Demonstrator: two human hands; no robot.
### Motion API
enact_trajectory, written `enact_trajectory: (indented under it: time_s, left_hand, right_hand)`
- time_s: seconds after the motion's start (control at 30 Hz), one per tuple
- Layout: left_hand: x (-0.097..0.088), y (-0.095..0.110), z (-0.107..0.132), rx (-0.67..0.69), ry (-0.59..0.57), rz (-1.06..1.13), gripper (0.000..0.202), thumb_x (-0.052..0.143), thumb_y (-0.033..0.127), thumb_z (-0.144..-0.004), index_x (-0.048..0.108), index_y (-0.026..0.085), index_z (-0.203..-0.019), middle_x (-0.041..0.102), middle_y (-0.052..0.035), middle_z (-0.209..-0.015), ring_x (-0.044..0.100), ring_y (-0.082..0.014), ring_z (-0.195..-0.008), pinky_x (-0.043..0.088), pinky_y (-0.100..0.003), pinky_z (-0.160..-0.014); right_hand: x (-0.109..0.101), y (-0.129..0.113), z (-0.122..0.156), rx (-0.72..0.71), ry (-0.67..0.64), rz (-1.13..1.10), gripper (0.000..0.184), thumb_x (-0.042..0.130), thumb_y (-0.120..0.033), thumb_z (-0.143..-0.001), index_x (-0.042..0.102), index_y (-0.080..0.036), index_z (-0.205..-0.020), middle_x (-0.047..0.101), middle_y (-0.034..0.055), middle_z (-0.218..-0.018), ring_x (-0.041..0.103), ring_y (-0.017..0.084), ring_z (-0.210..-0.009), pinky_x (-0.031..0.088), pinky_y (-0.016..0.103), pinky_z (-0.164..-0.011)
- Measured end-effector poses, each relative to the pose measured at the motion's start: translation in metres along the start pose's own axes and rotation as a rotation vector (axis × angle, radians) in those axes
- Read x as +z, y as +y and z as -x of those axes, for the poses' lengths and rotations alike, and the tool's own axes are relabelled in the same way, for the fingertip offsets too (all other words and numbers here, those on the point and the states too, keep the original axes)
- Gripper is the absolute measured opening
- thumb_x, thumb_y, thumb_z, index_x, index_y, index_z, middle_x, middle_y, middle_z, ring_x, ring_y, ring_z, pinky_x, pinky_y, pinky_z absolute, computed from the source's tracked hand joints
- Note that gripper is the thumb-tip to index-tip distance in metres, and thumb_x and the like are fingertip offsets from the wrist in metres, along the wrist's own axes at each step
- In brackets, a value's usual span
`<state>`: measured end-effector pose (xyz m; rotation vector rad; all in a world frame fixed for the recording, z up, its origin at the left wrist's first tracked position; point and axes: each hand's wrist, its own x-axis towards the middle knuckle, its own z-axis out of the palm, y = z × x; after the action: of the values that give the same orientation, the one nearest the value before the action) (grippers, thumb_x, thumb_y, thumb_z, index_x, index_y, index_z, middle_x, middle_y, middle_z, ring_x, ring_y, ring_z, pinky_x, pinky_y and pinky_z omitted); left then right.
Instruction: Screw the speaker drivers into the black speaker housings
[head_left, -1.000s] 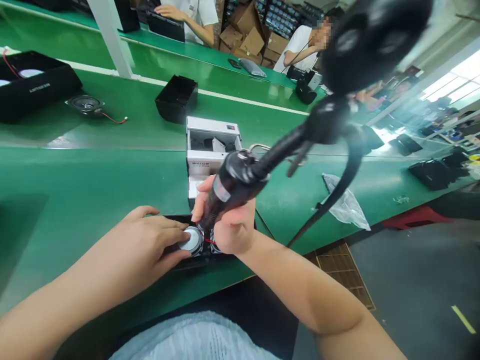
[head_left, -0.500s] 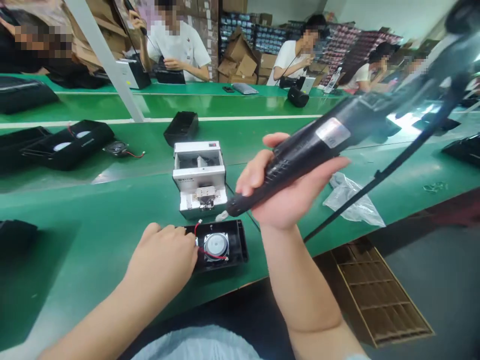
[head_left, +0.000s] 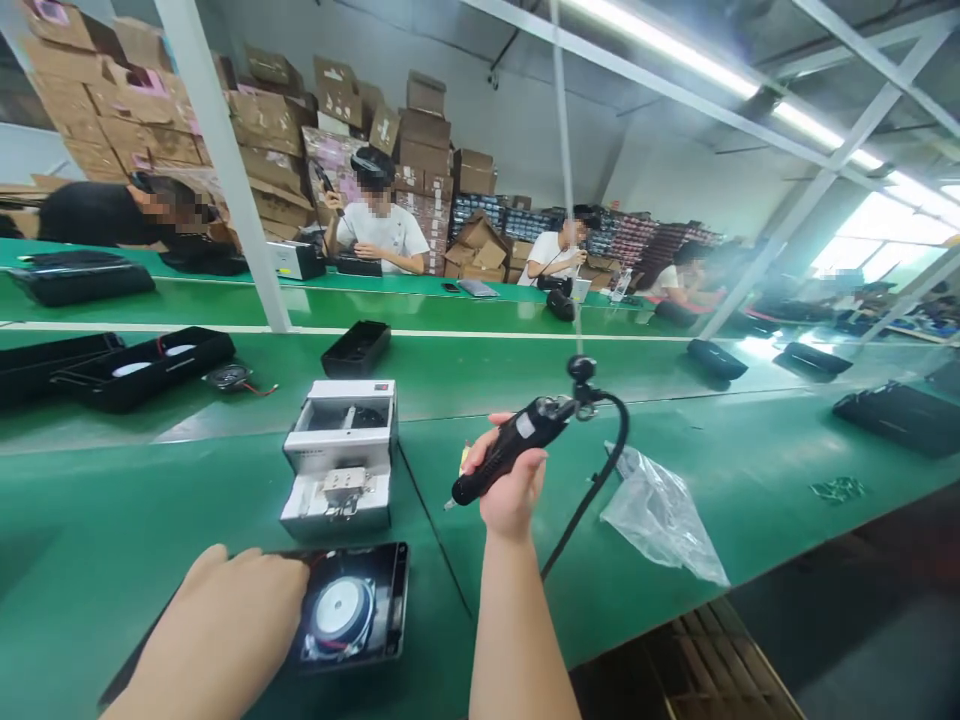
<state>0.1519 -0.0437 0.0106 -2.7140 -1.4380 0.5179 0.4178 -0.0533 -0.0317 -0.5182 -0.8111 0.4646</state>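
Just behind spkr box [head_left: 400, 603] stands silver m/c [head_left: 337, 453].

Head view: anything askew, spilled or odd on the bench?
No clear spill or damage. Mildly odd: a crumpled plastic bag, litter-like, right of the screwdriver; a loose speaker at left, out on the bench while another sits inside the near box; and a small clump at far right, too small to identify.

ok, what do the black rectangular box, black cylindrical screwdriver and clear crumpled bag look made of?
Black rectangular box: probably moulded plastic, glossy; inner wall reflects light.
Black cylindrical screwdriver: likely plastic, smooth with slight sheen; coated metal possible.
Clear crumpled bag: plastic film, glossy; see-through, bright creases.
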Motion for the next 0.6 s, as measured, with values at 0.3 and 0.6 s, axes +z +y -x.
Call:
enact_trajectory:
  time_s: [0.3, 0.6]
  left_hand:
    - [0.019, -0.008, 0.013, -0.058, 0.192, 0.251, 0.037, 0.047, 0.021, -0.1, 0.079, 0.023, -0.083, 0.086, -0.0119, -0.091, 0.082, -0.0349, -0.091, 0.048, -0.045, -0.08]
    - [-0.049, -0.057, 0.0, 0.003, 0.654, 0.53, 0.032, 0.06, 0.048, -0.106, 0.081, 0.025, -0.1, 0.077, 0.0017, -0.073, 0.068, -0.0185, -0.062, 0.049, -0.028, -0.057]
  right_hand:
    - [-0.019, 0.024, 0.005, 0.069, -0.006, 0.05, 0.043, 0.065, -0.056, -0.109, 0.07, -0.016, -0.125, 0.073, 0.0024, -0.098, 0.067, 0.012, -0.072, 0.06, 0.027, -0.063]
    - [-0.02, 0.019, 0.008, 0.07, -0.007, 0.079, 0.049, 0.061, -0.062, -0.109, 0.07, -0.016, -0.125, 0.071, 0.0009, -0.091, 0.064, 0.011, -0.066, 0.059, 0.027, -0.061]
